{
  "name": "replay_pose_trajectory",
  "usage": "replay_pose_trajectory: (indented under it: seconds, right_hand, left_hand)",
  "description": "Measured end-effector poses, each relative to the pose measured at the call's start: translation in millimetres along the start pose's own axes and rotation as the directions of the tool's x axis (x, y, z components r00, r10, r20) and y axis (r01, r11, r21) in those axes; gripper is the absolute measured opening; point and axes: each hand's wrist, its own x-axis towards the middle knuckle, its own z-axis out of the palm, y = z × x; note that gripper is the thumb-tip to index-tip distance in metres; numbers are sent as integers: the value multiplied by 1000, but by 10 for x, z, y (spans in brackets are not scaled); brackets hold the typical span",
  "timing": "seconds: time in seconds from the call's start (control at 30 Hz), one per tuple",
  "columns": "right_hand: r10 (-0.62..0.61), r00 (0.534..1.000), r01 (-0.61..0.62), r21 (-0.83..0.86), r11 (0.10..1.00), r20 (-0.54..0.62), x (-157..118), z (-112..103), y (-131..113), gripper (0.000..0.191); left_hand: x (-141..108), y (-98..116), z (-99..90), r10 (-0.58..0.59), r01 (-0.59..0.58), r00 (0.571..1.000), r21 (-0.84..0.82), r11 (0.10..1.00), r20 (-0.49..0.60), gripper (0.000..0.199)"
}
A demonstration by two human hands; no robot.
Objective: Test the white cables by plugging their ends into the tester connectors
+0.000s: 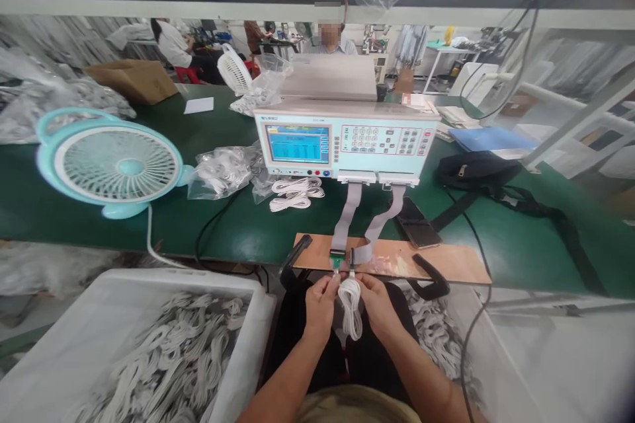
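Note:
Between my hands hangs a coiled white cable (pixel 351 310) over my lap. My left hand (pixel 321 304) is closed, its fingertips pinching one connector end of the cable at a small green circuit board (pixel 338 262). With closed fingers my right hand (pixel 377 301) grips the cable's other end at a second, dark connector (pixel 352 256). Two grey ribbon cables (pixel 347 215) run from these connectors up to a bench tester (pixel 347 142) with a lit blue screen. A wooden board (pixel 391 258) at the table's front edge lies under the connectors.
A white bin (pixel 183 281) of coiled cables stands at left; more coils (pixel 436 334) lie at right. Black clamps (pixel 296 258) grip the board. On the green table (pixel 238 238) are a blue fan (pixel 116 162), coiled cables (pixel 296 193), a phone (pixel 417 221) and a black bag (pixel 479 170).

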Motion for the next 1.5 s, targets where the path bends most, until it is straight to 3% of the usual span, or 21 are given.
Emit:
replay_pose_trajectory:
  seconds: [0.43, 0.57, 0.67, 0.73, 0.77, 0.83, 0.93, 1.0, 1.07, 1.2, 1.37, 1.5]
  right_hand:
    - [18, 1000, -19, 12, 1000, 22, -3, -14, 28, 20]
    - [33, 999, -33, 3, 999, -16, 17, -58, 83, 19]
    - [56, 996, -56, -8, 998, -64, 70, -112, 146, 20]
    - [59, 994, -62, -32, 998, -89, 98, -142, 179, 24]
    - [57, 993, -61, -45, 997, -101, 106, -151, 188, 25]
    - [50, 991, -59, -72, 996, -125, 108, -154, 190, 27]
    - [44, 987, -63, -118, 991, -155, 97, -132, 170, 29]
    - [34, 986, -58, -143, 988, -165, 93, -121, 160, 27]
    - [36, 983, -64, -150, 987, -179, 97, -124, 164, 27]
    - [80, 973, -108, -121, 987, -216, 103, -136, 189, 29]
    - [74, 968, -98, -91, 991, -240, 69, -68, 167, 36]
    - [64, 976, -86, -101, 991, -207, 56, -48, 160, 33]
  left_hand:
    - [40, -52, 43, 80, -74, 996, 145, 987, -36, 33]
    - [-53, 126, -40, 97, -84, 994, 240, 967, -42, 26]
    - [-213, 440, -406, 278, -258, 961, 355, 898, -6, 15]
    - [-290, 620, -866, 382, -323, 924, 531, 783, -1, 18]
    - [-300, 668, -1158, 416, -278, 907, 659, 699, -58, 20]
    - [-260, 651, -1809, 422, 18, 882, 909, 416, -211, 26]
    - [-135, 376, -2691, 363, 189, 887, 941, 281, -287, 34]
    - [-64, 112, -3063, 300, 225, 913, 956, 190, -275, 38]
    - [-3, -139, -3256, 231, 212, 945, 972, 100, -230, 38]
    - [143, -439, -3401, 131, 120, 985, 992, -49, -112, 29]
    - [280, -452, -3574, 82, 6, 997, 993, -122, 4, 29]
    - [242, -385, -3615, 144, 15, 990, 994, -111, 1, 30]
